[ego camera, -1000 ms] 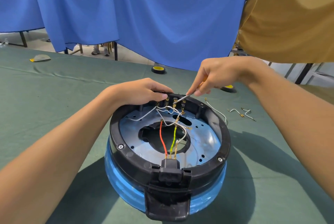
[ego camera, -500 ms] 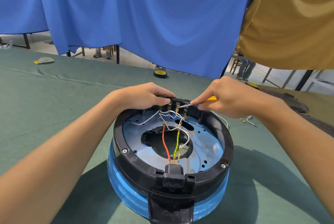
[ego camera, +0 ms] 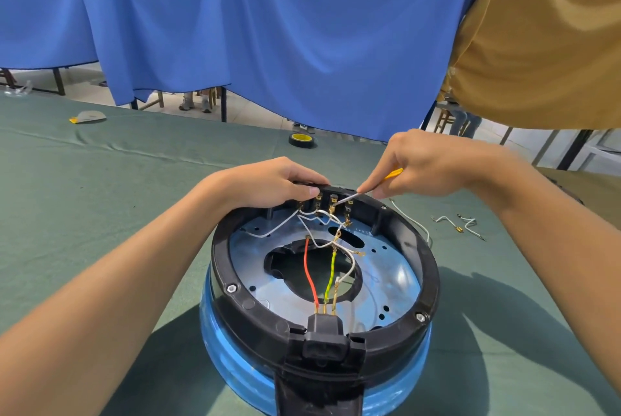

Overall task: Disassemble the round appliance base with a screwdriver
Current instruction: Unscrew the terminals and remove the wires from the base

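Green cloth (ego camera: 100, 200) stretches wide around the round base (ego camera: 428, 268), whose near edge the frame cuts off. Left hand (ego camera: 268, 184) grips the far black plastic rim. Right hand (ego camera: 426, 163) pinches a screwdriver (ego camera: 347, 197), its yellow handle mostly hidden; left of that grip the thin metal shaft reaches the brass terminals (ego camera: 317, 202) among white wires (ego camera: 279, 226).

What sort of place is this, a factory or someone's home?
Probably a makeshift workshop or training room, not a home: a long table under green cloth, blue curtains hung as partitions with other people's feet below, and a tape roll and loose wires lying near the opened appliance base.
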The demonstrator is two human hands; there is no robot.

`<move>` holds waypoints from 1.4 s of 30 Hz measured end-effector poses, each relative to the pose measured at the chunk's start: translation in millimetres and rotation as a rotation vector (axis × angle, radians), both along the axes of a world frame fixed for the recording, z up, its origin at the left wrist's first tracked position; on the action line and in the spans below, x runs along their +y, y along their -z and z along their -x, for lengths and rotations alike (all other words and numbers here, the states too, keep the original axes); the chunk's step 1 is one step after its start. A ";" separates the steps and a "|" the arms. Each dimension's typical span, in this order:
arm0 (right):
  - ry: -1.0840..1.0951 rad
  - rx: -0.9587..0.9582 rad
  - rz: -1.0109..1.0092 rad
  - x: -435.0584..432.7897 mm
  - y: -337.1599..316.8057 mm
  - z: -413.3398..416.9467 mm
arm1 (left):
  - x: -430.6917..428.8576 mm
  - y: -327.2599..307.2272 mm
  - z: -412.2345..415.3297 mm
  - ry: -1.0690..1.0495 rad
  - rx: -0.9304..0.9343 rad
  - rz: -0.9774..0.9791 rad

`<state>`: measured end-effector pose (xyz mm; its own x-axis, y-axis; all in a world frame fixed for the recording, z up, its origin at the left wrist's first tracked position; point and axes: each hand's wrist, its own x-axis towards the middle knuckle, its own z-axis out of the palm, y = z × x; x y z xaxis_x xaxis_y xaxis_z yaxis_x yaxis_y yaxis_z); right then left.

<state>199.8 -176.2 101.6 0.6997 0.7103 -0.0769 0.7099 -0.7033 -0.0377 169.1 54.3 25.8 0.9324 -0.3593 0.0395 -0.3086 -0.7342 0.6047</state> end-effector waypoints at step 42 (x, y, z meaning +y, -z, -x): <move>-0.014 0.035 -0.115 -9.5 17.4 20.3 | -2.2 -2.2 3.3 -0.017 0.016 0.024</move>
<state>179.5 -185.6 84.2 0.6877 0.7257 -0.0183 0.7166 -0.6827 -0.1425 165.9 52.1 27.9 0.9389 -0.3425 0.0330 -0.2864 -0.7246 0.6269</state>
